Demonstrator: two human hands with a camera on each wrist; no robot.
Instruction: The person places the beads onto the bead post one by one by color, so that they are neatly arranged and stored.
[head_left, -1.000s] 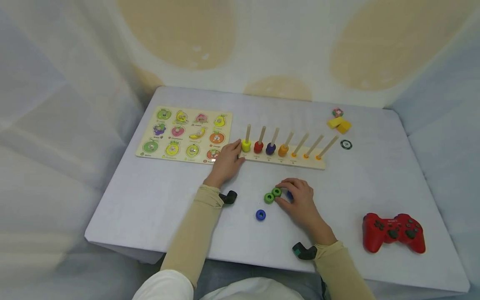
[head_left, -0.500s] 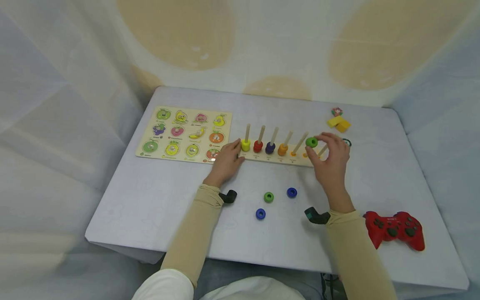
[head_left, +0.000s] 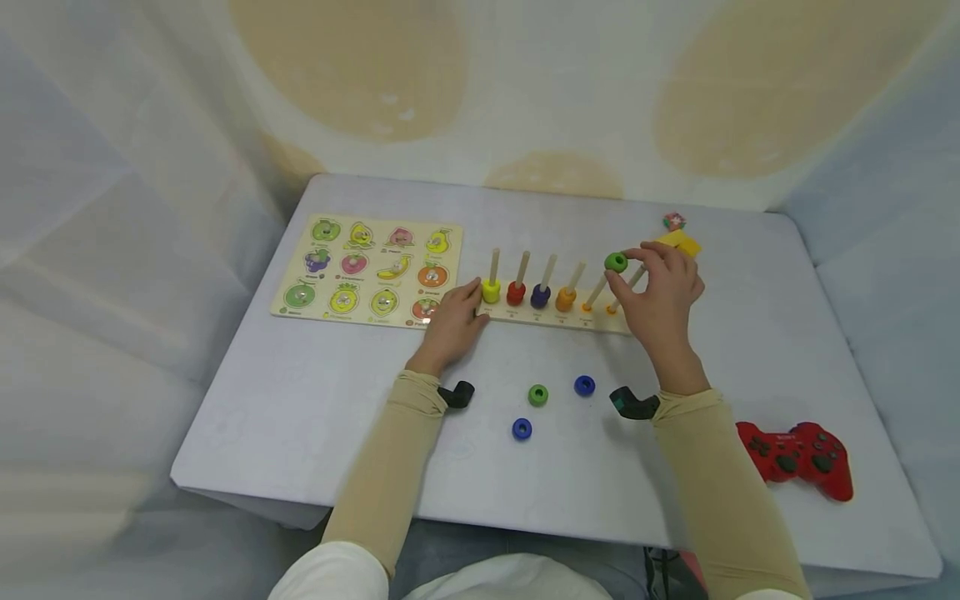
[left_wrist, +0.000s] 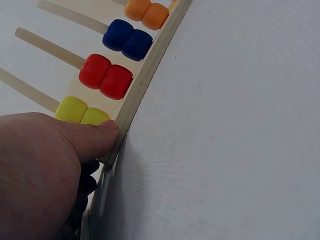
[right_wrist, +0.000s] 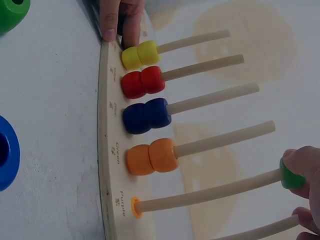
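Note:
A wooden peg board carries a row of several upright pegs. The first four hold yellow, red, dark blue and orange rings. My right hand pinches a green ring at the top of the fifth peg, and the ring sits around the peg's tip. My left hand rests flat on the board's left end beside the yellow ring, thumb against the board's edge. On the table lie a loose green ring and two blue rings.
A fruit puzzle board lies left of the pegs. Behind my right hand sit yellow blocks and a small patterned cube. A red game controller lies at the front right near the table's edge.
My right hand picked a green ring off the table, carried it up to the pegs, then shifted left onto the fifth peg's tip. My left hand has stayed put.

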